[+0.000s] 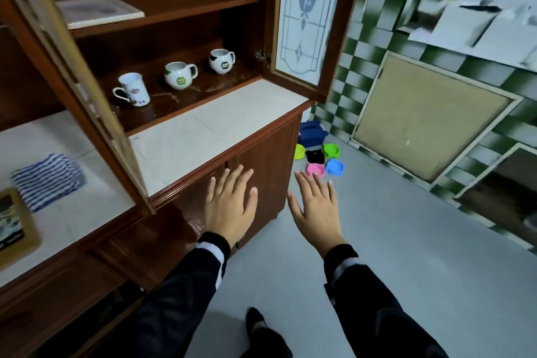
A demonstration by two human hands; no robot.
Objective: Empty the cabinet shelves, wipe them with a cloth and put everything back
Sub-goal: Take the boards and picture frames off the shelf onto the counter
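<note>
A brown wooden cabinet stands open, its two glass doors swung out. On its lower shelf (203, 96) stand three mugs: a tall white one (134, 89) at the left, a round one with a green label (178, 75) in the middle, and another round one (221, 60) at the right. A flat white book (100, 10) lies on the upper shelf (186, 6). A blue-and-white striped cloth (48, 180) lies folded on the white counter (203, 136) at the left. My left hand (231, 203) and my right hand (318, 206) hover flat, fingers spread, below the counter edge, holding nothing.
The right door (305, 20) with a frosted rose pattern juts out; the left door (87, 90) crosses the counter. A yellow-framed picture (14, 221) lies at the far left. Several coloured bowls (319, 158) and a blue box (312, 132) sit on the grey floor by the cabinet.
</note>
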